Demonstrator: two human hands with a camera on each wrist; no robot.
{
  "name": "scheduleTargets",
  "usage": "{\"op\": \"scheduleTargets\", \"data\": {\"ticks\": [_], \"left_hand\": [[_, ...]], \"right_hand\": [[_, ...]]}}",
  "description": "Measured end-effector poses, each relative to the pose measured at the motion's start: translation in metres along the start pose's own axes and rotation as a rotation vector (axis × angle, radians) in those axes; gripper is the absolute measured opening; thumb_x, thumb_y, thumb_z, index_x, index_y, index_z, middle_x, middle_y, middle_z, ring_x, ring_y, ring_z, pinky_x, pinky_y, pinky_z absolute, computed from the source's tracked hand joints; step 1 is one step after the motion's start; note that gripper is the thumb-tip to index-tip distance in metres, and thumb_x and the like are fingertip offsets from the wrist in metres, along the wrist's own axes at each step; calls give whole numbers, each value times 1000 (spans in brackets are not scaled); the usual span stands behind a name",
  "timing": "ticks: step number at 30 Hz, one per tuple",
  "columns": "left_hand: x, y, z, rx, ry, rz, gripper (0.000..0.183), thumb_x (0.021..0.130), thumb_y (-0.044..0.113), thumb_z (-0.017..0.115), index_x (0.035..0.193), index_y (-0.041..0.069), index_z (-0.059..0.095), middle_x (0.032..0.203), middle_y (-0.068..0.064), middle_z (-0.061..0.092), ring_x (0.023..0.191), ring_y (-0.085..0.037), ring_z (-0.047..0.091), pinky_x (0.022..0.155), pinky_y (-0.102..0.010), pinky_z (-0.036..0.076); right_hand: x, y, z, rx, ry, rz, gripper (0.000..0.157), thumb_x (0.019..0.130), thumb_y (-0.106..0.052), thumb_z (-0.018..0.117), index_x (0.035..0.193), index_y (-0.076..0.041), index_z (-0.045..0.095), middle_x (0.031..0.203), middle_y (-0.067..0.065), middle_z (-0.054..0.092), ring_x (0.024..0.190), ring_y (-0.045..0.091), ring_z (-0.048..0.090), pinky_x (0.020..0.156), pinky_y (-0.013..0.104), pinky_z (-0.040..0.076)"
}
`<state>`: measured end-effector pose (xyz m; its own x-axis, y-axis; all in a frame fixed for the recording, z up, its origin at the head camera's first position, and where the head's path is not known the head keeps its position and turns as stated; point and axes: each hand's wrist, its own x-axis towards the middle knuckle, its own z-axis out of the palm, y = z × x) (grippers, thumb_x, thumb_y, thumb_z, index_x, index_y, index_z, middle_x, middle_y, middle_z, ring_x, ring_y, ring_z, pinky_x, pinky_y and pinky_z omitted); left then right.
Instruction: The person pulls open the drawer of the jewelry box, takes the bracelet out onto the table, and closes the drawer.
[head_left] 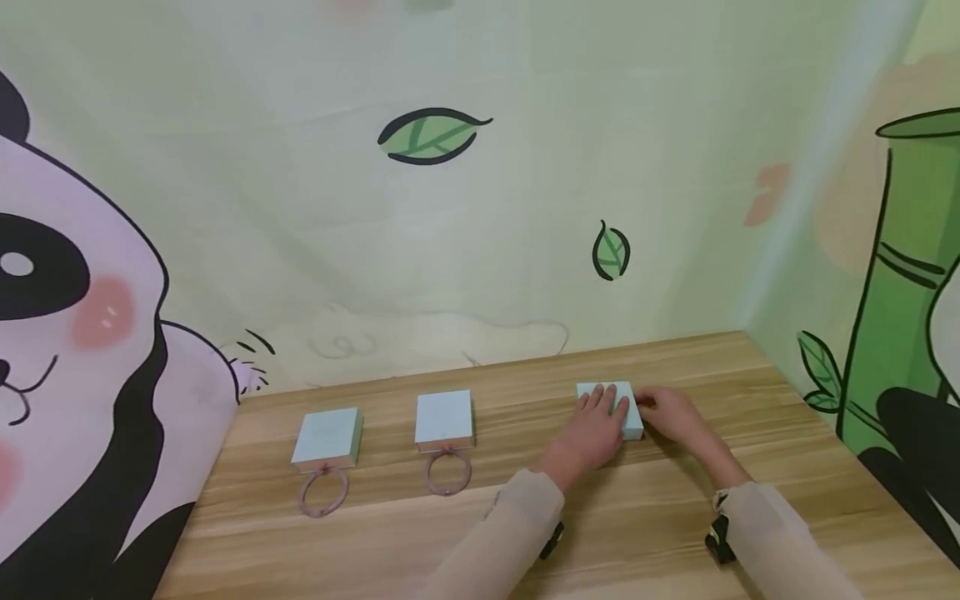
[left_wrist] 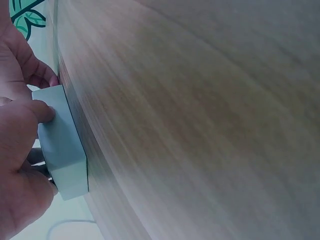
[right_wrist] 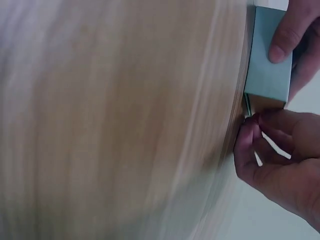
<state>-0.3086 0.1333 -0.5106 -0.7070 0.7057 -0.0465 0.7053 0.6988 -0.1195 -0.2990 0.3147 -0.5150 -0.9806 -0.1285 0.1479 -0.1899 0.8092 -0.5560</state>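
A light-blue flat box [head_left: 630, 425] lies on the table at the right in the head view. My left hand [head_left: 588, 433] spreads its fingers over the top of it, and the thumb presses its near side, as the left wrist view shows. At the box's brown end, my right hand [right_wrist: 285, 155] brings thumb and fingertips together in a pinch. I cannot tell what small part is between those fingertips. Two similar light-blue boxes, one in the middle [head_left: 444, 417] and one at the left [head_left: 326, 436], each have a pinkish-purple ring at the front.
The rings, the middle one [head_left: 447, 493] and the left one [head_left: 323, 514], lie on the wood-grain table [head_left: 360, 550]. A printed backdrop [head_left: 525, 208] with a panda, leaves and bamboo rises behind the table and along its sides. Both wrists carry dark straps.
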Motion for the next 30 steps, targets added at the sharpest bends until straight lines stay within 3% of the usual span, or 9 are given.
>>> {"op": "scheduleTargets", "data": {"ticks": [6,13,18,24,30], "left_hand": [[0,-1,3,-51,-13,-2,57,109,35,45,161,19,30,168,-7,23,154,-24,22,123,-36,25],[-1,0,1,-23,8,-5,58,108,36,48,161,19,33,166,-8,27,153,-24,26,122,-37,27],[-1,1,-2,-5,19,-8,58,108,37,48,161,20,33,166,-7,27,153,-24,26,122,-36,28],[-2,0,-3,8,26,-12,58,107,37,48,160,19,33,166,-8,28,152,-25,27,121,-37,29],[-4,-1,-3,4,17,-4,58,108,38,47,160,20,33,166,-8,28,152,-24,27,121,-36,29]], "right_hand": [[3,6,1,30,-6,31,22,94,-5,65,108,11,71,103,25,72,101,42,67,90,56,53],[4,8,-7,78,-60,92,26,99,-13,63,112,8,72,100,18,75,91,28,68,82,47,55],[4,6,-10,94,-42,100,24,94,-10,67,107,9,73,95,18,75,86,24,67,76,39,54],[6,6,-7,81,-8,109,21,91,-10,70,102,8,75,94,19,76,87,27,69,77,39,54],[8,8,-10,66,-45,127,16,88,-7,68,96,6,75,90,17,75,78,18,66,69,33,52]]}}
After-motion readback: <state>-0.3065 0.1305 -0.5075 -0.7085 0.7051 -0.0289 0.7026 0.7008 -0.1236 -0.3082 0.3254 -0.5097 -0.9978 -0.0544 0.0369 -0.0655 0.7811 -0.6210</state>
